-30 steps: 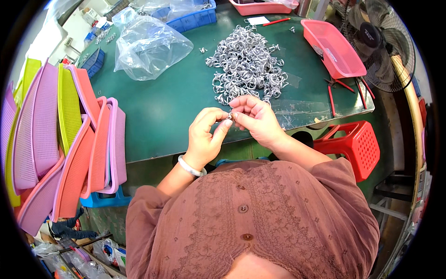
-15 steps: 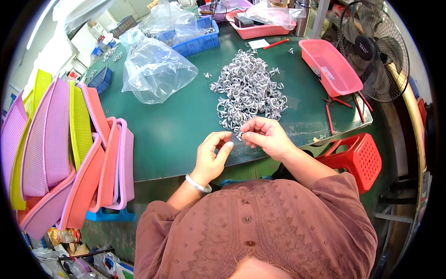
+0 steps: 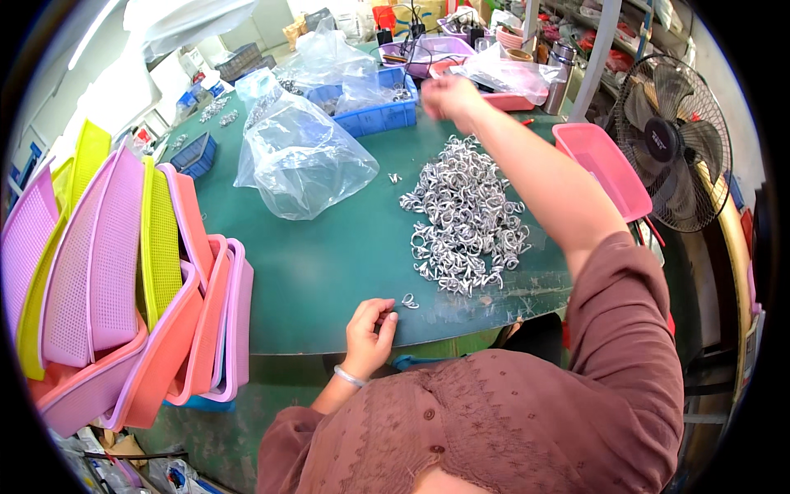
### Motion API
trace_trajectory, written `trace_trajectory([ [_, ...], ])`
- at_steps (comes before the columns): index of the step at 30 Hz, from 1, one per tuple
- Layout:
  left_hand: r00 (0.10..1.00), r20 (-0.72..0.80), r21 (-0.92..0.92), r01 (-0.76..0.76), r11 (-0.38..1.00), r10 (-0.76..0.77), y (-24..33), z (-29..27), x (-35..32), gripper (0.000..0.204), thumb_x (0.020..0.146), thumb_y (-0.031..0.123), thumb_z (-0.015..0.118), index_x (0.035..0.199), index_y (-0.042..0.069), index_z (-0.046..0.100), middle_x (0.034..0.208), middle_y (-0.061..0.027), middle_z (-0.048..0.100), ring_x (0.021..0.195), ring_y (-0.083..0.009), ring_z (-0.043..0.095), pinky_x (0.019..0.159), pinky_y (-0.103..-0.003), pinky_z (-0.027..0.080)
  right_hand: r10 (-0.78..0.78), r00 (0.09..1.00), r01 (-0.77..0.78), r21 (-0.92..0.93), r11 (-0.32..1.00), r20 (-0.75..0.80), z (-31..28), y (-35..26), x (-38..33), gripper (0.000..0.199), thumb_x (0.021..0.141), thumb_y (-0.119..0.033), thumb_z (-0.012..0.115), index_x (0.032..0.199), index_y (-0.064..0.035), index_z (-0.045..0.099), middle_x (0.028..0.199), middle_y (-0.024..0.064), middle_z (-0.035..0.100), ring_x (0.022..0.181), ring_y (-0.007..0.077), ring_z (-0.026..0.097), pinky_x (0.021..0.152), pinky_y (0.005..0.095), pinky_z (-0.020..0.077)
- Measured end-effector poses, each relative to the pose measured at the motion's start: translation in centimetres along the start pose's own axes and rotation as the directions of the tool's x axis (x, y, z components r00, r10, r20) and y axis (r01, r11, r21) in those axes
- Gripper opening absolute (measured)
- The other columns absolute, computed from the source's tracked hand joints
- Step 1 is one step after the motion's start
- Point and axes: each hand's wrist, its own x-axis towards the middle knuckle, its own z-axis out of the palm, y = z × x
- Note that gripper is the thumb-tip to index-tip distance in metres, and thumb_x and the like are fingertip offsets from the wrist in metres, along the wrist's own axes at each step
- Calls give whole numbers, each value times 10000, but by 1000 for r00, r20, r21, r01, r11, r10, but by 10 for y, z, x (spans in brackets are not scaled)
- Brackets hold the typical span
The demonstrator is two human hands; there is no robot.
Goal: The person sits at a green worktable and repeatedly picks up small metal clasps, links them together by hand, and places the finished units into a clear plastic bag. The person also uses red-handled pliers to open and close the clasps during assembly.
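A heap of silver metal rings (image 3: 465,214) lies on the green table (image 3: 313,272). My left hand (image 3: 369,336) rests near the table's front edge, fingers loosely curled and thumb apart, with nothing seen in it. Just beside its fingertips lies a small silver ring piece (image 3: 409,302), apart from the heap. My right hand (image 3: 451,100) is stretched out over the far side, beyond the heap, next to the blue crate and in front of the pink tray (image 3: 508,101). Motion smears its fingers, and whether it holds anything cannot be made out.
A clear plastic bag (image 3: 300,160) and a blue crate (image 3: 374,115) stand at the back left. Stacked colourful baskets (image 3: 123,272) fill the left side. At the right are a pink bin (image 3: 605,169), a fan (image 3: 671,140) and a steel flask (image 3: 559,78).
My right hand has left the front of the heap and swung far forward across the table. A ring piece now lies by my left hand, which stays near the front edge. The view has shifted.
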Motion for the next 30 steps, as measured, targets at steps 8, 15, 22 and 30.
trace_trajectory([
  [8, 1000, 7, -14, 7, 1000, -6, -5, -5, 0, 188, 776, -7, 575, 962, -24, 573, 880, -87, 564, 708, -128, 530, 639, -233, 448, -17, 1000, 15, -149, 989, -14, 9, 7, 6, 357, 770, -74, 614, 1100, 32, 530, 859, 92, 607, 701, 131, 576, 598, 251, 479],
  [15, 999, 37, 33, 19, 999, -21, -4, -1, 4, 242, 748, -14, 591, 988, -26, 563, 909, -83, 546, 621, -102, 506, 572, -222, 436, 78, 981, -26, -277, 961, 178, -38, 14, -98, 270, 818, -100, 566, 1054, 30, 548, 841, 57, 606, 726, 106, 563, 652, 243, 467],
  [22, 992, 124, 284, -33, 958, -2, 6, 2, 12, 440, 688, 56, 673, 1099, -12, 531, 992, -98, 519, 670, -147, 503, 591, -251, 448, 93, 974, -52, -193, 980, 205, -68, 14, -199, 226, 847, -94, 545, 1040, 24, 557, 937, 55, 615, 797, 89, 563, 725, 238, 461],
  [30, 976, 211, 379, -37, 925, -48, 5, 5, 16, 375, 697, 50, 675, 1052, -4, 564, 974, -99, 519, 653, -156, 507, 591, -261, 441, 181, 971, -183, -6, 983, 157, -49, 47, -289, 218, 840, -53, 552, 1039, 33, 560, 876, 31, 614, 771, 72, 556, 702, 218, 463],
])
